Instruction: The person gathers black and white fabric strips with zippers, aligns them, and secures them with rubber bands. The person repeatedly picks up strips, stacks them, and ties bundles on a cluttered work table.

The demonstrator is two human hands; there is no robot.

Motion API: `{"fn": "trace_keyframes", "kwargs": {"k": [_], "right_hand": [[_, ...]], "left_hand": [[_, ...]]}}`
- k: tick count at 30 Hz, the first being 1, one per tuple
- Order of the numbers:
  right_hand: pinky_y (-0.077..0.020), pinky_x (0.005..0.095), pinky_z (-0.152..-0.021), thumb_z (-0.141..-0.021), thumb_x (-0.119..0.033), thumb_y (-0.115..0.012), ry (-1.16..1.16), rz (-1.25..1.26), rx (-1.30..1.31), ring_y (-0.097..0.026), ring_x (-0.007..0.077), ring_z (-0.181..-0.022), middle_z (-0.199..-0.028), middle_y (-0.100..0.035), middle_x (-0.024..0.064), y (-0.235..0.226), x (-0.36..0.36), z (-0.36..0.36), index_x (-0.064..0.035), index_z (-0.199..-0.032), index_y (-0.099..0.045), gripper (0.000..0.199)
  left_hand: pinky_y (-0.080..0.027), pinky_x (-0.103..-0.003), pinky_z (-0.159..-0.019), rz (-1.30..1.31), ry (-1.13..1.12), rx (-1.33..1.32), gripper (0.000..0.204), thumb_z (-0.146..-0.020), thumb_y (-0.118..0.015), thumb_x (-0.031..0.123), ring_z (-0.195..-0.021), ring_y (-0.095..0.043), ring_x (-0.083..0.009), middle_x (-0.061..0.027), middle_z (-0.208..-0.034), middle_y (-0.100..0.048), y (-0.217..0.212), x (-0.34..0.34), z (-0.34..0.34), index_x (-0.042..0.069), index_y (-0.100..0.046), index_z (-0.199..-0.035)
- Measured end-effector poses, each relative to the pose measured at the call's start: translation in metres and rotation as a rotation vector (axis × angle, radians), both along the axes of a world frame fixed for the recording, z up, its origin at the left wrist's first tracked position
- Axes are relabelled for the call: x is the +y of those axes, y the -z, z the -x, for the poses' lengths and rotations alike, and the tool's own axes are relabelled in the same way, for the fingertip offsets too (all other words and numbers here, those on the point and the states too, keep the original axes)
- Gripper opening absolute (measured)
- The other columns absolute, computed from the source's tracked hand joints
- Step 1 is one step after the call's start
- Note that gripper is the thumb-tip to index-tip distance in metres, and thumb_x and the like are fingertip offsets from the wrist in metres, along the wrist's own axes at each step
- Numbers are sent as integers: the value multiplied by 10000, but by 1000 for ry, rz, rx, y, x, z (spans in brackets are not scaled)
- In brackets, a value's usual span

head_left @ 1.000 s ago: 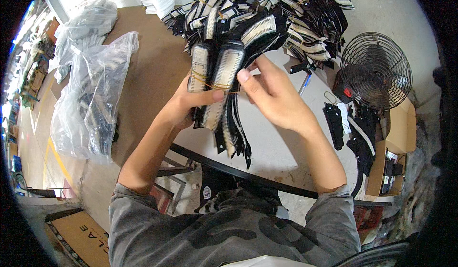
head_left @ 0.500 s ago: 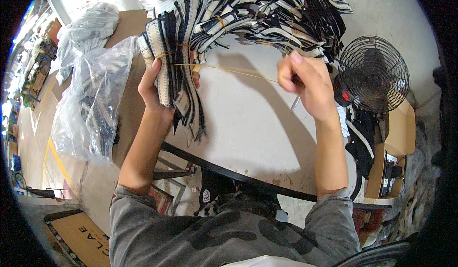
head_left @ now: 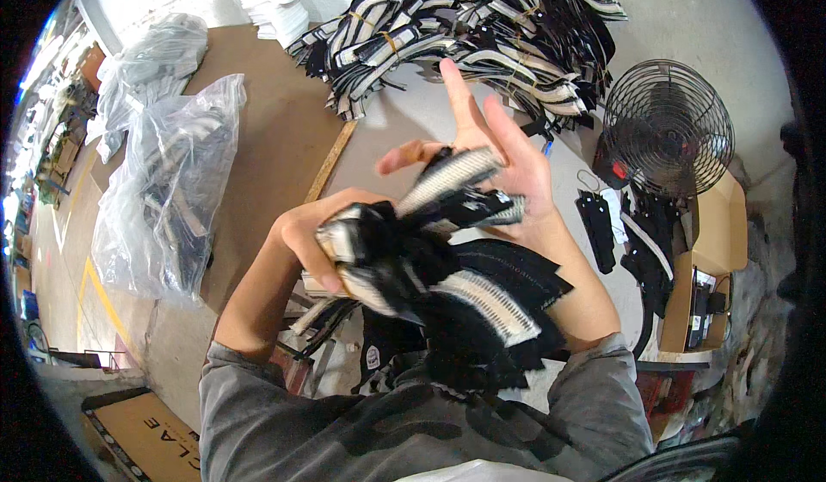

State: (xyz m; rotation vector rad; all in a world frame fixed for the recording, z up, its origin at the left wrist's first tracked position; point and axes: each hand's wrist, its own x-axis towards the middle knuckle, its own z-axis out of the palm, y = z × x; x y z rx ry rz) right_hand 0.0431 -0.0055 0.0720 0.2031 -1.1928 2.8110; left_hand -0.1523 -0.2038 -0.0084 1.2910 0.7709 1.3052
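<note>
My left hand is closed round one end of a bundle of black and white knit fabric strips. The bundle hangs toward me over the table's near edge, its loose ends fanned out and partly blurred. Against the bundle's upper side is my right hand, palm up, fingers spread and not gripping; some strip ends lie across its palm. Whether a rubber band circles the held strips is hard to make out. Beyond my hands, more banded bundles of the same strips lie piled along the table's far side.
A clear plastic bag with strips in it lies at the left. At the right are a black wire-caged fan, an open cardboard box and loose black strips. The pale table has brown board beside it.
The bundle has swung down toward me and turned. My right hand, earlier pinching a stretched rubber band out to the right, has come to the bundle and spread its fingers; the stretched band no longer shows.
</note>
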Motion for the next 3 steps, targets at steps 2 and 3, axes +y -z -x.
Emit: {"fn": "trace_keyframes", "kwargs": {"k": [2, 3], "right_hand": [[-588, 397, -903, -1129, -575, -328, 19, -137, 34, -735, 323, -974, -1273, -630, 333, 6, 9, 0, -319, -1729, -13, 725], [-586, 413, -940, -1123, -590, -327, 53, -222, 33, -735, 344, -980, -1274, -621, 346, 8, 16, 0, -293, -1733, -20, 745]], "left_hand": [[-479, -345, -1062, 267, 135, 32, 947, -534, -979, 166, -1149, -649, -205, -125, -1272, -706, -31, 12, -10, -60, -588, -1365], [-474, -345, -1070, 310, 65, 19, 948, -544, -979, 168, -1157, -645, -203, -125, -1283, -704, -35, 11, -13, -58, -586, -1376]]}}
